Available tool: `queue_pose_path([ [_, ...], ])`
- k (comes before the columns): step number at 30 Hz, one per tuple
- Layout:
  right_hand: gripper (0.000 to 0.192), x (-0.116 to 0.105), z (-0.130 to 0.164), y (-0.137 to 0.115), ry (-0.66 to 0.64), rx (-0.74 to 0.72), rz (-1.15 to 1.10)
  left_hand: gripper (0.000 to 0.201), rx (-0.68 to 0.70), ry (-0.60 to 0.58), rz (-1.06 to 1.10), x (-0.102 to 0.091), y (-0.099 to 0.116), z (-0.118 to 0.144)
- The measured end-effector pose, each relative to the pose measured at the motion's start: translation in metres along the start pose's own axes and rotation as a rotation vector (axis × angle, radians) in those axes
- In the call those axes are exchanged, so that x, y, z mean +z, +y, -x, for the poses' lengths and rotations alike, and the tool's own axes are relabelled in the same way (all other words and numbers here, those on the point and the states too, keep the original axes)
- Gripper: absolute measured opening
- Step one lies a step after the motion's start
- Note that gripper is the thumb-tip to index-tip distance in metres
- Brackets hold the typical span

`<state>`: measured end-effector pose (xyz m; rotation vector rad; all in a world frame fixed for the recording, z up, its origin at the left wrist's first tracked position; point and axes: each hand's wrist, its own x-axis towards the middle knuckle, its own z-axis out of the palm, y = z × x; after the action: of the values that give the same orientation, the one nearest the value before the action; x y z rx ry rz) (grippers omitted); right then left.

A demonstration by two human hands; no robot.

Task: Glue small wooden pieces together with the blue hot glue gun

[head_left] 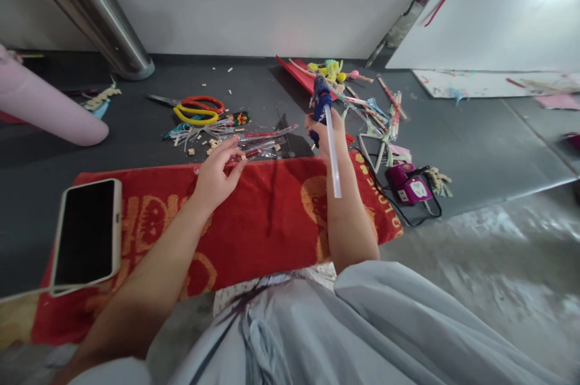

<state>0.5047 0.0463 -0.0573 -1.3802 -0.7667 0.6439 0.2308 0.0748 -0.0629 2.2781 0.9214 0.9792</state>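
Floor dark mat (136, 149), red towel (272, 216) | left hand (217, 176) loosely open on straws (265, 143) | right hand (324, 131) gripping glue gun (321, 101)

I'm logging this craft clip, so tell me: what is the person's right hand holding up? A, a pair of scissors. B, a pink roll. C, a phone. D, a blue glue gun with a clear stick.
D: the right hand grips a blue glue gun with a clear stick trailing from its back.
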Motion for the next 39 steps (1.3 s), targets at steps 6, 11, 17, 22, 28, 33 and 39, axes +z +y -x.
queue_pose_path([
  [6,0.03,-0.001,0.002,-0.005,0.025,0.047,-0.105,0.019,0.006,-0.013,0.001,0.002,0.004,0.0],
  [11,0.035,-0.002,0.006,-0.013,-0.051,0.092,-0.25,0.019,0.006,-0.029,0.005,0.004,0.01,-0.001],
  [17,0.024,-0.005,0.01,-0.022,-0.142,0.193,-0.356,0.018,-0.013,-0.04,-0.005,0.006,0.016,-0.003],
  [22,0.02,-0.006,0.013,-0.027,-0.205,0.239,-0.444,0.016,-0.044,-0.047,0.006,0.009,0.022,-0.007],
  [28,0.016,-0.006,0.014,-0.029,-0.225,0.282,-0.5,0.014,-0.062,-0.032,0.061,0.017,0.028,-0.023],
  [33,0.017,-0.008,0.013,-0.03,-0.234,0.303,-0.543,0.016,-0.063,-0.028,0.195,0.039,0.026,-0.054],
  [39,0.023,-0.008,0.013,-0.031,-0.253,0.295,-0.513,0.016,-0.194,0.02,0.254,0.071,0.013,-0.108],
])
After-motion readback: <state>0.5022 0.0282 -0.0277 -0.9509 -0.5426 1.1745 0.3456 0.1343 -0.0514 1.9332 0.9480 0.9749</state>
